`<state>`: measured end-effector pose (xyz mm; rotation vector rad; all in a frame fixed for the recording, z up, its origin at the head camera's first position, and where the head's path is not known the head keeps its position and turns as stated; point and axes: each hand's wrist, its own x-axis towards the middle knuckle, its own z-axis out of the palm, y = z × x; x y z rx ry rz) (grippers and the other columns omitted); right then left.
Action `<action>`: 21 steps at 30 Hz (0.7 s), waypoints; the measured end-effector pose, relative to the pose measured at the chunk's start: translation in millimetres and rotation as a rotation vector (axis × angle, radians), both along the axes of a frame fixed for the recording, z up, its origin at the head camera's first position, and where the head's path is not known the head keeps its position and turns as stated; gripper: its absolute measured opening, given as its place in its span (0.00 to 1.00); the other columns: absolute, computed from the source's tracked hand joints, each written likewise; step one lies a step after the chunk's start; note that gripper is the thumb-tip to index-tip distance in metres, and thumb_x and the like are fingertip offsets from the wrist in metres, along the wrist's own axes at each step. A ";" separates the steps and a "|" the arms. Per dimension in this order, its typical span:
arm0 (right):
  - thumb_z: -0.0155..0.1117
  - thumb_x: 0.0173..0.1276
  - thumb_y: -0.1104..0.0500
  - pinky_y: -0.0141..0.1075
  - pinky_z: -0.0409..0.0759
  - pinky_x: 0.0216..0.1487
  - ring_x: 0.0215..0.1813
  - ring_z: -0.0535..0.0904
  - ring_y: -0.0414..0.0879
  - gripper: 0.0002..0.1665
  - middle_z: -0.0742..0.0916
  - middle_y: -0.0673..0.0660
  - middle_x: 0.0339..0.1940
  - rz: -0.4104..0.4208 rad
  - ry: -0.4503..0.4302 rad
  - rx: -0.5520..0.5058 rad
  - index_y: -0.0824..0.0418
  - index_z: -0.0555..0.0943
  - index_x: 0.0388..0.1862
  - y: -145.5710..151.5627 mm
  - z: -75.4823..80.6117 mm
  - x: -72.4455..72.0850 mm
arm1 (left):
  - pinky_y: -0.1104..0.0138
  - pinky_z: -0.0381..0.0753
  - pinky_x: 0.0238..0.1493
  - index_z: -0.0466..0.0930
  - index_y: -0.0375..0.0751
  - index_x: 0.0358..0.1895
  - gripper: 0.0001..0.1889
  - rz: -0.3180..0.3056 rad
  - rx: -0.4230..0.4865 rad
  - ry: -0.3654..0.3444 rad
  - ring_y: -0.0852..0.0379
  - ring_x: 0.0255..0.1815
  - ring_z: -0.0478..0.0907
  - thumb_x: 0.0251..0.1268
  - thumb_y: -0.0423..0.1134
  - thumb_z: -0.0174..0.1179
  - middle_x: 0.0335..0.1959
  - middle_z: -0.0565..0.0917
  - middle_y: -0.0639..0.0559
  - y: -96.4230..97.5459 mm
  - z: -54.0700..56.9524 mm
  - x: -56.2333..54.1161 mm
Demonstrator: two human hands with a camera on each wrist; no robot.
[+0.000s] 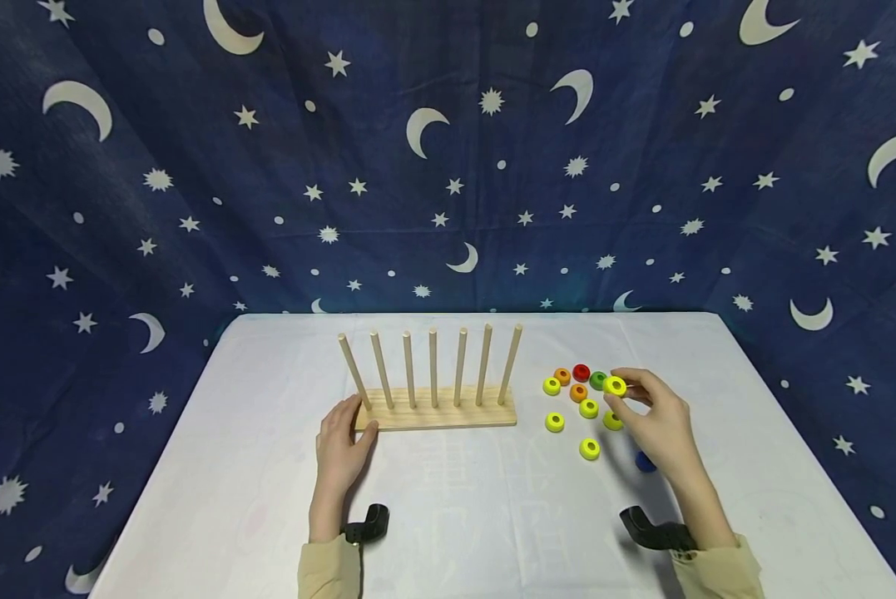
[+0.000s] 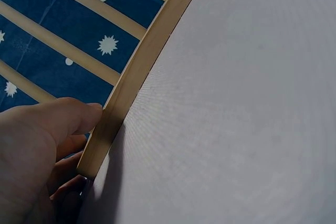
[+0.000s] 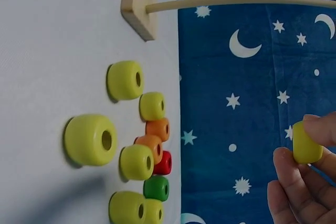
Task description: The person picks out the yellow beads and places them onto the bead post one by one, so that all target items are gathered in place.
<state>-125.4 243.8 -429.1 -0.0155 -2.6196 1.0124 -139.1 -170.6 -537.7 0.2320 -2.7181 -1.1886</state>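
A wooden peg stand [image 1: 436, 420], with several upright pegs along a flat base, stands on the table. My left hand [image 1: 340, 441] grips the base's left end. In the left wrist view, the thumb [image 2: 79, 114] lies against the base's edge, while the other fingers are partly hidden behind that end. Over on the right, my right hand [image 1: 657, 420] pinches a yellow bead [image 3: 306, 143] between thumb and fingers, raised off the table. Below and left of it lie loose beads: several yellow [image 1: 589, 449], two orange [image 1: 578, 393], one red [image 1: 581, 373] and one green [image 1: 598, 380].
A blue bead [image 1: 646, 462] sits partly hidden under the right wrist. White cloth covers the table [image 1: 448, 516]. Behind it hangs a dark blue curtain [image 1: 388, 216] with moons and stars. Each wrist wears a black camera mount [image 1: 373, 522].
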 end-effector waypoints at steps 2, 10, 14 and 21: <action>0.68 0.62 0.60 0.16 0.70 0.47 0.41 0.72 0.22 0.20 0.86 0.57 0.50 0.008 0.007 -0.010 0.59 0.79 0.54 -2.1 1.2 -1.0 | 0.43 0.50 0.71 0.65 0.38 0.69 0.30 -0.001 -0.001 -0.003 0.39 0.75 0.54 0.64 0.41 0.59 0.71 0.66 0.38 -0.4 0.0 -0.1; 0.69 0.62 0.60 0.15 0.68 0.47 0.41 0.72 0.21 0.21 0.85 0.56 0.51 0.028 0.033 -0.020 0.59 0.79 0.55 -10.4 8.4 -2.7 | 0.43 0.50 0.71 0.66 0.38 0.69 0.30 0.004 0.001 -0.002 0.39 0.75 0.54 0.64 0.42 0.59 0.71 0.66 0.39 -0.9 -0.8 0.1; 0.68 0.62 0.61 0.21 0.72 0.51 0.44 0.77 0.35 0.21 0.85 0.57 0.51 0.026 0.030 -0.026 0.59 0.79 0.55 -16.2 13.4 -3.8 | 0.43 0.49 0.71 0.66 0.38 0.69 0.30 0.005 0.004 -0.004 0.40 0.75 0.54 0.64 0.41 0.59 0.71 0.66 0.39 -0.8 -0.7 -0.1; 0.67 0.64 0.59 0.32 0.74 0.53 0.45 0.75 0.36 0.21 0.85 0.55 0.52 0.038 0.019 -0.040 0.58 0.79 0.56 -24.3 22.3 -4.0 | 0.43 0.49 0.71 0.66 0.37 0.69 0.30 -0.005 0.009 0.002 0.40 0.75 0.54 0.64 0.42 0.59 0.71 0.66 0.39 -1.2 0.2 0.3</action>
